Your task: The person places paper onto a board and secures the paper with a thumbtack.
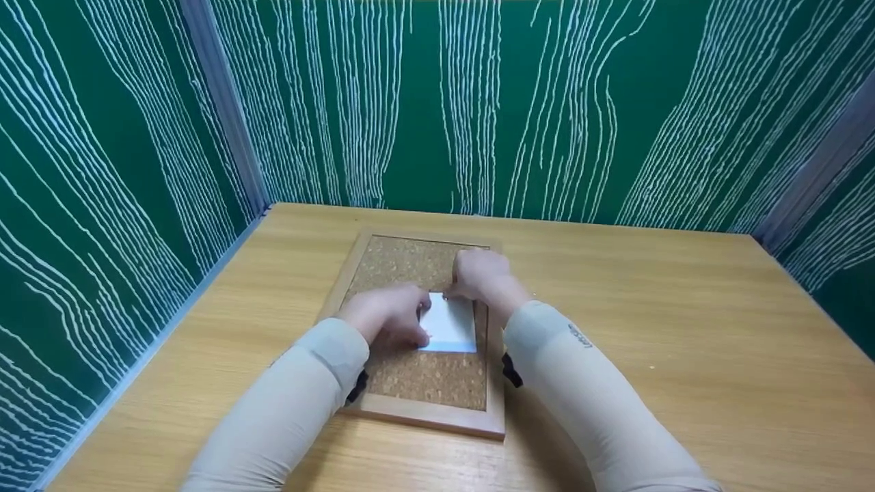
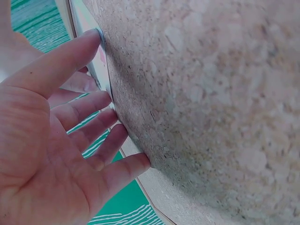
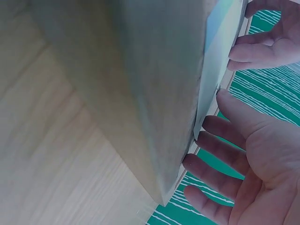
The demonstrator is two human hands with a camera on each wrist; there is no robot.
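Note:
A framed cork board (image 1: 427,383) lies flat on the table with a white sheet of paper (image 1: 448,324) on it. My left hand (image 1: 389,311) lies along the paper's left edge. Its thumb touches the paper, and its spread fingertips rest on the board and paper edge in the left wrist view. At the paper's top edge is my right hand (image 1: 482,273). Its thumb presses on or beside a tiny dark spot on the paper, perhaps a pin, too small to tell. The other right fingers (image 3: 213,176) rest along the paper's edge and the frame.
The wooden table (image 1: 649,307) extends around the board, with a tiny pale speck on its right side. Green panels (image 1: 424,102) with white wavy lines enclose the back and sides. The board's wooden frame (image 1: 431,417) forms a raised border.

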